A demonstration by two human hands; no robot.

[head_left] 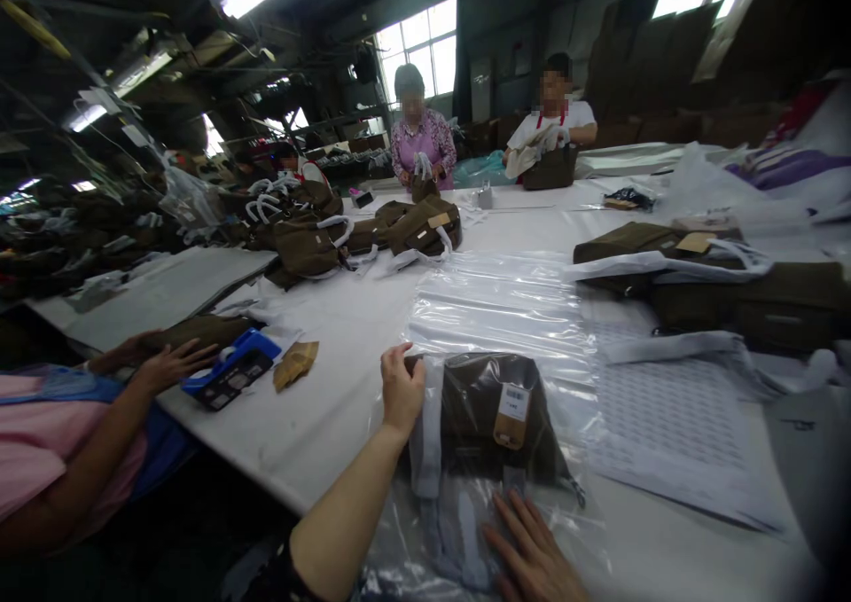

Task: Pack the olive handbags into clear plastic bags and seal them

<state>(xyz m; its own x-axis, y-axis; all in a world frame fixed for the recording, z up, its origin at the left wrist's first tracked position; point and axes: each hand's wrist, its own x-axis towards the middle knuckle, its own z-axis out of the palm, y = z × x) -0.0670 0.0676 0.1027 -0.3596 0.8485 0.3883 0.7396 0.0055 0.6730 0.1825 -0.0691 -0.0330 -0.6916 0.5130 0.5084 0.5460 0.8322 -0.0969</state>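
Observation:
A dark olive-brown handbag (488,371) lies inside a clear plastic bag (492,296) on the white table in front of me. A white and brown paper tag (511,414) rests on its front, and its pale wrapped straps (471,531) trail toward me. At the handbag's upper left corner, my left hand (402,389) has its fingers curled closed on the plastic bag's edge. My right hand (530,544) lies flat over the lower part of the plastic, near the straps, with fingers stretched out.
Printed sheets (678,433) lie to the right, below more brown handbags (751,292). Several handbags (309,246) are heaped farther back. A blue tape dispenser (232,367) stands at the left near a co-worker's hand (169,363). Two people work across the table (346,336).

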